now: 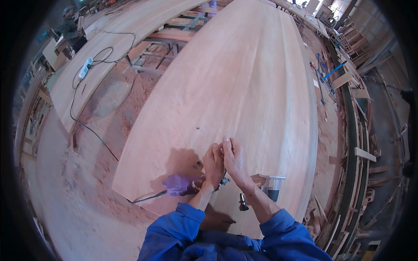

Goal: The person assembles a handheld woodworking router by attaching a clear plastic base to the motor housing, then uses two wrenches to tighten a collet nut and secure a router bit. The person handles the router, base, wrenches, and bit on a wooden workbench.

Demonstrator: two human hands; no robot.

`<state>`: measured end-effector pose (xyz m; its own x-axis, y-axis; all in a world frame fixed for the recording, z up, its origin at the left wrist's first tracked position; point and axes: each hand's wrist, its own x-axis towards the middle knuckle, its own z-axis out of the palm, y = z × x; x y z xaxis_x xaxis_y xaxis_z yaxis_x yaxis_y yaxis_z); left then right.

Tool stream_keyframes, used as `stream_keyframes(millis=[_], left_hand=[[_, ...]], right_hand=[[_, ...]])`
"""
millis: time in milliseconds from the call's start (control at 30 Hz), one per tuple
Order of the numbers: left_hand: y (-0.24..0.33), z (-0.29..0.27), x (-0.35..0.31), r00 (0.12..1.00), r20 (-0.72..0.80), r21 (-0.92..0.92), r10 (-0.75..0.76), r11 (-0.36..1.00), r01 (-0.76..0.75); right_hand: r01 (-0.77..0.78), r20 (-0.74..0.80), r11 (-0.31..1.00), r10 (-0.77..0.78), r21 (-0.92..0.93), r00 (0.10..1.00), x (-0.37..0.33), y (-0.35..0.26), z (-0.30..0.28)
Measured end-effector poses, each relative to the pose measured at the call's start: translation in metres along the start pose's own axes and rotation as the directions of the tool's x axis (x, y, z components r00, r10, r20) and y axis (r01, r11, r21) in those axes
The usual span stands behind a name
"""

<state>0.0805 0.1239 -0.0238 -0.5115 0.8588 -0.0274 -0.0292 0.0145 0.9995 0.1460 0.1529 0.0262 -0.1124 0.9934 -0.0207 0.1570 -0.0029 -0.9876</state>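
Note:
My left hand and my right hand are close together over the near part of a large pale wooden panel. Their fingers are pinched together at the tips, and whatever lies between them is too small or hidden to name. Partly behind my left wrist lies a purple power tool with a black cord. Beside my right forearm stands a silver-and-black metal piece, partly covered by the arm. A small dark metal part sits between my forearms. Small dark bits dot the panel.
At the left, a second wooden panel carries a white-and-blue power strip with a black cable trailing down. A person is at the far left. Blue clamps and wood offcuts lie along the right side.

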Motion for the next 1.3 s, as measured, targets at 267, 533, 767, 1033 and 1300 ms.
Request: stream_keyframes(millis=[267,533,767,1033,1300], left_hand=[[0.004,0.0,-0.002,0.994,0.076,-0.135,-0.085,0.986,0.095],[-0.019,-0.002,0.012,0.997,0.066,-0.033,0.033,0.999,-0.031],[-0.011,-0.001,0.013,0.987,0.139,-0.238,-0.085,0.964,0.117],[-0.078,-0.006,0.043,0.991,-0.085,0.548,0.102,0.835,-0.039],[-0.011,0.005,0.025,0.995,-0.019,0.761,-0.097,0.644,0.077]], right_hand=[[-0.156,0.1,0.986,0.15,0.058,0.984,0.012,0.017,-0.009],[-0.136,0.075,0.989,0.131,0.064,0.989,-0.025,-0.025,-0.015],[-0.194,0.041,0.954,0.189,0.23,0.981,-0.022,-0.016,-0.015],[-0.315,0.141,0.906,0.285,0.282,0.948,-0.017,-0.027,-0.006],[-0.429,0.162,0.865,0.399,0.261,0.903,0.006,-0.01,-0.001]])
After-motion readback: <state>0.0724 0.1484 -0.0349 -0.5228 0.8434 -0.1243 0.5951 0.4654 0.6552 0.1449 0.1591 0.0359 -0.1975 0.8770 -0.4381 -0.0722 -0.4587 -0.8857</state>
